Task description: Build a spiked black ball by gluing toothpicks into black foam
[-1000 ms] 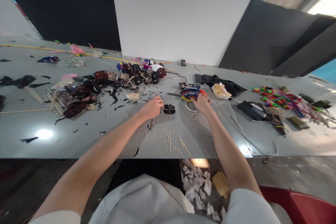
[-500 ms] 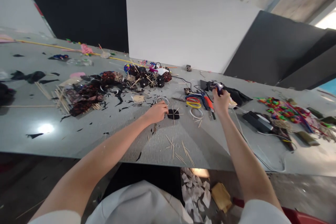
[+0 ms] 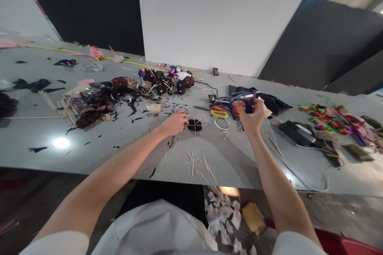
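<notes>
R hand point(image 3: 252, 114) grips glue gun point(image 3: 248, 101), R of white ring point(image 3: 223, 129). L hand point(image 3: 176, 122) at L edge of blk disc point(image 3: 194, 125) w/ crossed sticks point(image 3: 195, 133), on tbl point(image 3: 236, 167); can't tell if disc's pinched. Loose sticks point(image 3: 210, 169) toward near tbl edge.

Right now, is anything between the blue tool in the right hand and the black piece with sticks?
Yes: the orange handle, yellow loop and white ring lie on the table between the right hand, holding the blue tool, and the black piece. Nothing visible stands upright between them.
</notes>
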The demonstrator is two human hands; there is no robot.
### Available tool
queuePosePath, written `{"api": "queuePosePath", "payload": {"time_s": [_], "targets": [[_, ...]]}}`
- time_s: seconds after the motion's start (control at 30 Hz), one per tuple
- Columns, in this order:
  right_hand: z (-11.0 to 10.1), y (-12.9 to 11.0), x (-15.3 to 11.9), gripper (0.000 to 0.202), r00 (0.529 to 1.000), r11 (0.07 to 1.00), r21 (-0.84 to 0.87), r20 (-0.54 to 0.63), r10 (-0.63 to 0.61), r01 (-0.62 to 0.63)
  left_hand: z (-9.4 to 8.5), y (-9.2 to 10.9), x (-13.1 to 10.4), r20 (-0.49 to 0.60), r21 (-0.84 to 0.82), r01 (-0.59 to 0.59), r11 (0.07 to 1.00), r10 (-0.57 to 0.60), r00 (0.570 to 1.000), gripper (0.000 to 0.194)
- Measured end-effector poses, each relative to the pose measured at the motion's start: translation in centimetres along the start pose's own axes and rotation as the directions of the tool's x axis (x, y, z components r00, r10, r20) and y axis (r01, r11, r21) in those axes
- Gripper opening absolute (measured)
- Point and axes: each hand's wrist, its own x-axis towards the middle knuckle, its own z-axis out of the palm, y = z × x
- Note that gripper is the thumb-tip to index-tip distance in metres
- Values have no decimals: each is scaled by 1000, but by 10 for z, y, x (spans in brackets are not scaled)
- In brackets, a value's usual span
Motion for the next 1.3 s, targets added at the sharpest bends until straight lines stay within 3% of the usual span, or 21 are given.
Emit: {"api": "queuePosePath", "payload": {"time_s": [0.07, 0.17, 0.23, 0.3, 0.7, 1.3], "targets": [[8, -10, -12, 43, 978, 974, -114, 106, -181, 193, 0, 0, 0, -2, 7, -7, 1000, 7, 1000, 38], [17, -17, -27, 40, 850, 871, -158, 356, -389, 465, 0, 1, 1, -6, 11, -11, 1000, 11, 1000, 38], [20, -16, -34, 39, 758, 803, -151, 467, -456, 576, 0, 2, 1, -8, 14, -5, 1000, 5, 1000, 39], [22, -12, -37, 39, 720, 769, -151, 497, -484, 621, -1, 2, 1, -9, 13, -1, 1000, 1, 1000, 39], [33, -7, -46, 39, 683, 737, -152, 534, -499, 658, -2, 6, 1, -2, 16, 1, 1000, -1, 1000, 40], [33, -11, -49, 34, 670, 715, -185, 561, -486, 674, 2, 2, 0, -28, 5, -21, 1000, 21, 999, 39]]}}
